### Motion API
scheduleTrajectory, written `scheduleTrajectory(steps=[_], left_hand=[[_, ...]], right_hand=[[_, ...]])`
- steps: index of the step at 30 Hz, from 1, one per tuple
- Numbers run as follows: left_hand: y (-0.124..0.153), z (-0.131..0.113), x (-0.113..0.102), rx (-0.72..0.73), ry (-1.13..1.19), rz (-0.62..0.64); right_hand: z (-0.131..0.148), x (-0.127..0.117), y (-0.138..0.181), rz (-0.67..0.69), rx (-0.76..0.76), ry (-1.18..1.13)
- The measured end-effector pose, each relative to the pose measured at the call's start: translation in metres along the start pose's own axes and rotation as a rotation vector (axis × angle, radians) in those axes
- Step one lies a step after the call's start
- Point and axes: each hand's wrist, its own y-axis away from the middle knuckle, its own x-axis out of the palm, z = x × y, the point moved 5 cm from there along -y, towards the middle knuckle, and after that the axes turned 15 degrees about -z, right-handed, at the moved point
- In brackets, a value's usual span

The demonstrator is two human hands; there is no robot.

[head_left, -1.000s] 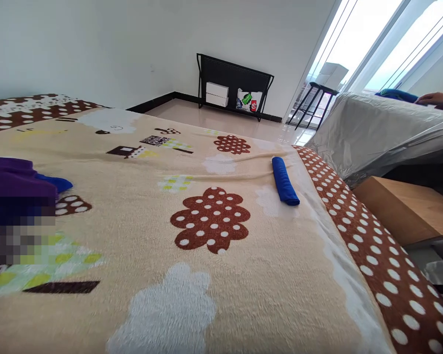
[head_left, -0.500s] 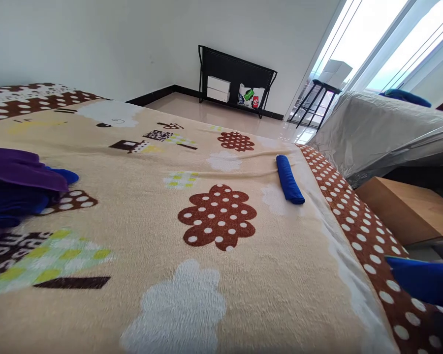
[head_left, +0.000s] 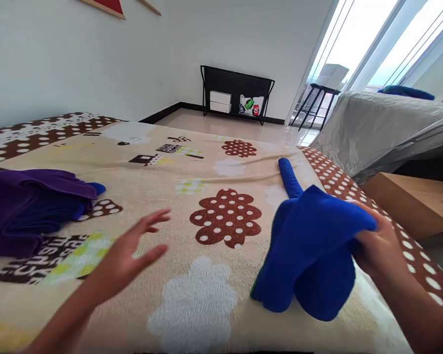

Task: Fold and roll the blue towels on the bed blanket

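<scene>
A loosely bunched blue cloth (head_left: 310, 250) hangs from my right hand (head_left: 380, 241), which is closed on its right side. Its lower folds hang just over or touch the blanket; I cannot tell which. My left hand (head_left: 136, 250) hovers above the blanket (head_left: 251, 295), fingers apart and holding nothing. Behind the held cloth lies a rolled blue cloth (head_left: 288, 177), its near end hidden. At the left, beyond my left hand, purple cloth (head_left: 25, 201) is heaped with dark blue cloth (head_left: 40, 216).
The blanket covers a bed with a brown polka-dot border. Beyond its right edge stand a wooden box-like piece (head_left: 421, 196) and something under plastic sheeting (head_left: 376, 128). By the far wall is a black rack (head_left: 238, 81); near the window, a black stool (head_left: 317, 98).
My left hand has come into view, open. My right hand has brought the blue cloth from the lower right edge in over the blanket. The view has shifted slightly.
</scene>
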Motion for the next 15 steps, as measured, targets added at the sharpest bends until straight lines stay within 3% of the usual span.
scheduleTrajectory(steps=[3, 7, 11, 15], left_hand=[[0.006, -0.040, 0.068, 0.036, 0.263, 0.308], [-0.001, -0.071, 0.120, -0.149, 0.666, 0.391], [-0.009, -0.073, 0.146, -0.347, 0.907, 0.484], [-0.011, -0.070, 0.141, -0.380, 0.910, 0.302]], right_hand=[[0.006, 0.056, 0.000, 0.201, -0.011, -0.076], [0.017, 0.096, 0.012, 0.418, -0.150, -0.055], [0.018, 0.102, 0.019, 0.519, -0.348, 0.117], [0.028, 0.096, 0.027, 0.529, -0.658, 0.272]])
